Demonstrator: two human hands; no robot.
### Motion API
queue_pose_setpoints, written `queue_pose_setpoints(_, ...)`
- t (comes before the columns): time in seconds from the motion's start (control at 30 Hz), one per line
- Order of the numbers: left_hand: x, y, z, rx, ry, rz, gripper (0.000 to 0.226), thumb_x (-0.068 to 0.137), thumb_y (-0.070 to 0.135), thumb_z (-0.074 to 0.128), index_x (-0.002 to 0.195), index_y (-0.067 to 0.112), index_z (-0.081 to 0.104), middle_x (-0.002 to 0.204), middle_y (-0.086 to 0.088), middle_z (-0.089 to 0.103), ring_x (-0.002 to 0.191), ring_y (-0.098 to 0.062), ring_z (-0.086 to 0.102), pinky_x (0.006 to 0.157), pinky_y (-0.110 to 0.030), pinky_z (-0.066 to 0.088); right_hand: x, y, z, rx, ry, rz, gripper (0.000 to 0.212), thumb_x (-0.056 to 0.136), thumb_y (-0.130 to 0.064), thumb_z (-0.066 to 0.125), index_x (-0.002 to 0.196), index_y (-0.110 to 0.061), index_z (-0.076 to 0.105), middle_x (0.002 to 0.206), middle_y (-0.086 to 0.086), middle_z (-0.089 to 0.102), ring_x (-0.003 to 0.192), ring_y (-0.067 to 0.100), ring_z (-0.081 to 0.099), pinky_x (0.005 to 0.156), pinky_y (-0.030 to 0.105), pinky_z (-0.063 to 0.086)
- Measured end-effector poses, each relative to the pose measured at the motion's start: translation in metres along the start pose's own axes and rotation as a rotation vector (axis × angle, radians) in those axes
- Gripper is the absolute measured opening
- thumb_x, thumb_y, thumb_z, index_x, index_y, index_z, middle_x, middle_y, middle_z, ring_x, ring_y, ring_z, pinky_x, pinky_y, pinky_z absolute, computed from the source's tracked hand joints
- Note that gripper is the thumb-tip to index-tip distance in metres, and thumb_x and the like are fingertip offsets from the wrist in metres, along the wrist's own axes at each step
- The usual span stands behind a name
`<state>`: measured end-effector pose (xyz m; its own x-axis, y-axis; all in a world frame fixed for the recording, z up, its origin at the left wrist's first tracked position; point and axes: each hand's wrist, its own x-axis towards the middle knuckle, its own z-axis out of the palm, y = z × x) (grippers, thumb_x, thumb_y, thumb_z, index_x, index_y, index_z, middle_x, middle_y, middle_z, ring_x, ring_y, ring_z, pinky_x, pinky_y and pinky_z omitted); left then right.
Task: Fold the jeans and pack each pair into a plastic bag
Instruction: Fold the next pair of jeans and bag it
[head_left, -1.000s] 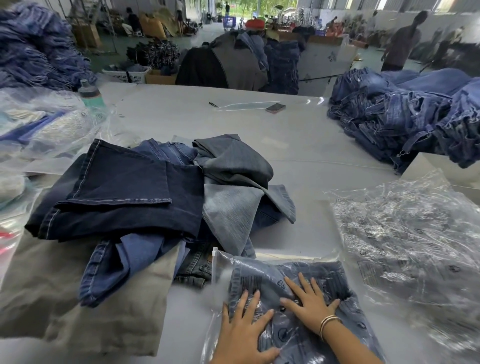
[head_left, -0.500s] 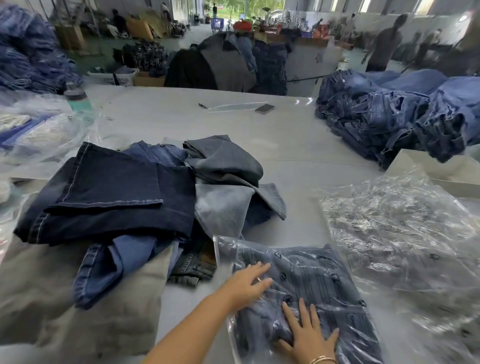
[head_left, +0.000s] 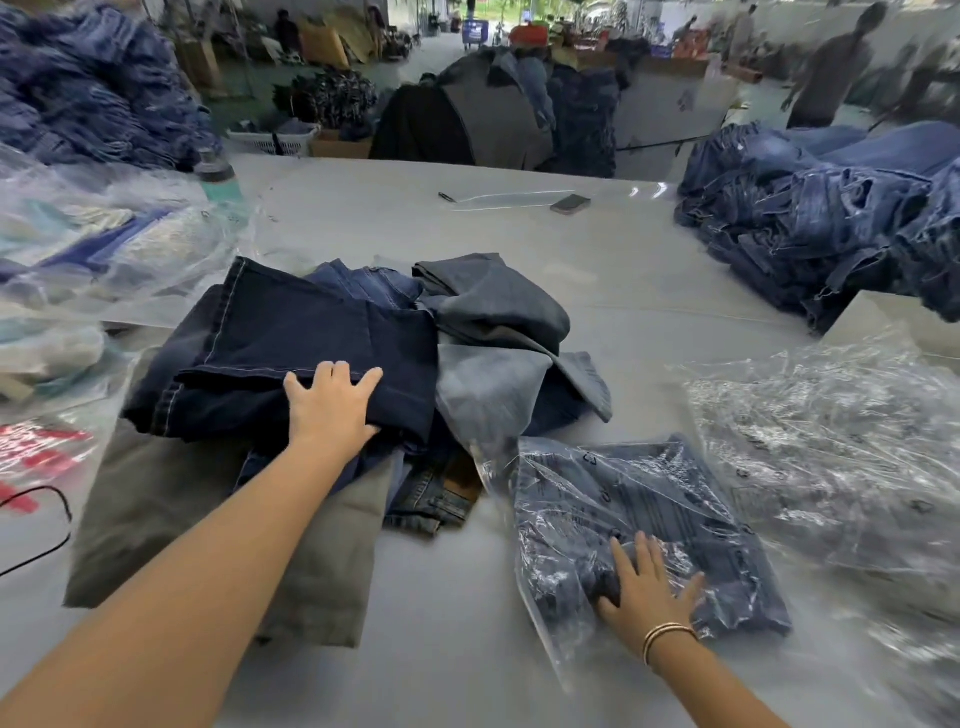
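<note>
A: Head view: what is shown at the near edge of the surface?

B: A folded pair of jeans already sealed in a plastic bag is seen near the right side of the near edge. It is pressed flat by the right hand, whose grip is spread wide, fingers straight; nothing is clasped.

A: And the left hand?

B: It is laid on the dark navy jeans topping the loose heap of jeans toward the middle-left of the surface. The fingers are extended over the fold; the thumb seems tucked at the cloth's near edge, so the grip is judged loose rather than closed round anything.

A: How will that pair handle?

B: Denim is expected to be heavy, limp and non-slippery. It is best taken at a thick folded edge or the waistband, so that the layers are lifted together and the grey pair beside it is not dragged along.

A: And the bags?

B: The stack of empty plastic bags at the right edge is thought slick and clingy; one sheet should be peeled at its open lip.
</note>
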<state>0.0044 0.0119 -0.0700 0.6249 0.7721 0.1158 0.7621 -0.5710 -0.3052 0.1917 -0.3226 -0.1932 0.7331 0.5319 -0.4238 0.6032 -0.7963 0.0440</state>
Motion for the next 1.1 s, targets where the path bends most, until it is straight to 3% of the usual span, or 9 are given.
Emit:
queue_pose_setpoints(0.17,0.005,0.006,0.001,0.169,0.042,0.103,0.09,0.087,0.061,0.052,0.151,0.037,-0.007,0.138,-0.012,0.037,0.123,-0.031,0.038,0.103,-0.062,0.028,-0.022,-0.008,-0.005,0.063,0.114,-0.101,0.076,0.094,-0.054,0.04,0.15,-0.033,-0.006,0.157,0.003,-0.023,0.144,0.021,-0.021,0.107,0.068,-0.008)
queue_pose_setpoints(0.3,0.002,0.009,0.0,0.12,-0.009,0.09,0.061,0.092,0.046,0.054,0.145,0.035,0.027,0.139,-0.012,0.035,0.131,-0.034,0.03,0.105,-0.069,0.019,-0.041,-0.018,-0.009,0.105,0.192,-0.175,0.07,0.096,-0.049,0.039,0.15,-0.035,-0.003,0.156,0.002,-0.025,0.142,0.02,-0.025,0.105,0.065,-0.015)
queue_pose_setpoints(0.43,0.01,-0.005,-0.025,-0.359,0.144,-0.049,0.036,0.096,0.03,0.048,0.132,0.024,0.046,0.121,-0.014,0.058,0.113,-0.039,0.05,0.1,-0.058,0.036,-0.056,-0.023,-0.015,0.184,0.261,-0.235,0.064,0.096,-0.046,0.041,0.149,-0.037,0.006,0.156,-0.002,-0.022,0.132,0.012,-0.033,0.105,0.056,-0.019)
queue_pose_setpoints(0.6,0.0,-0.03,-0.083,-0.884,0.389,-0.071,0.032,0.093,0.023,0.053,0.125,0.021,0.052,0.107,-0.019,0.065,0.1,-0.042,0.058,0.079,-0.045,0.045,-0.067,-0.05,-0.042,0.554,0.35,-0.394,0.052,0.094,-0.035,0.053,0.142,-0.03,0.033,0.156,-0.007,0.004,0.147,0.014,0.0,0.115,0.045,-0.01)
queue_pose_setpoints(0.73,-0.046,-0.012,-0.147,-1.403,0.456,-0.009,0.009,0.092,0.027,0.055,0.099,0.03,0.059,0.08,0.019,0.067,0.082,0.002,0.063,0.07,-0.018,0.042,-0.08,-0.092,-0.086,0.94,0.31,-0.552,0.051,0.091,-0.033,0.058,0.135,-0.037,0.033,0.154,-0.008,0.019,0.143,0.01,0.019,0.114,0.021,0.02)
queue_pose_setpoints(0.9,-0.094,0.028,-0.195,-2.129,0.164,-0.116,0.042,0.1,0.015,0.044,0.063,0.024,0.06,0.044,0.013,0.055,0.04,0.003,0.05,0.04,-0.012,0.038,-0.11,-0.103,-0.132,1.417,0.523,-0.578,0.057,0.089,-0.042,0.057,0.137,-0.04,0.027,0.153,-0.011,0.024,0.143,0.003,0.019,0.114,0.022,0.02)
queue_pose_setpoints(0.97,-0.104,0.053,-0.189,-2.328,-0.042,-0.342,0.05,0.103,0.01,0.034,0.055,0.012,0.049,0.034,0.007,0.042,0.03,-0.001,0.04,0.035,-0.012,0.031,-0.119,-0.084,-0.138,1.366,0.827,-0.496,0.055,0.087,-0.045,0.053,0.137,-0.041,0.029,0.155,-0.006,0.019,0.143,0.005,0.015,0.115,0.019,0.016)
queue_pose_setpoints(1.03,-0.129,0.082,-0.168,-2.479,-0.231,-0.427,0.039,0.095,0.019,0.047,0.057,0.019,0.055,0.048,0.003,0.043,0.041,-0.008,0.04,0.04,-0.015,0.031,-0.126,-0.054,-0.133,1.173,1.086,-0.393,0.055,0.085,-0.049,0.045,0.139,-0.046,0.032,0.156,-0.005,0.017,0.146,0.012,0.012,0.118,0.03,0.008)
queue_pose_setpoints(1.1,-0.151,0.106,-0.136,-2.607,-0.307,-0.603,0.025,0.085,0.026,0.059,0.06,0.022,0.063,0.053,0.002,0.051,0.045,-0.011,0.045,0.04,-0.017,0.036,-0.128,-0.026,-0.117,1.001,1.11,-0.312,0.05,0.087,-0.052,0.044,0.136,-0.055,0.034,0.156,-0.012,0.016,0.146,0.01,0.008,0.115,0.042,-0.005)
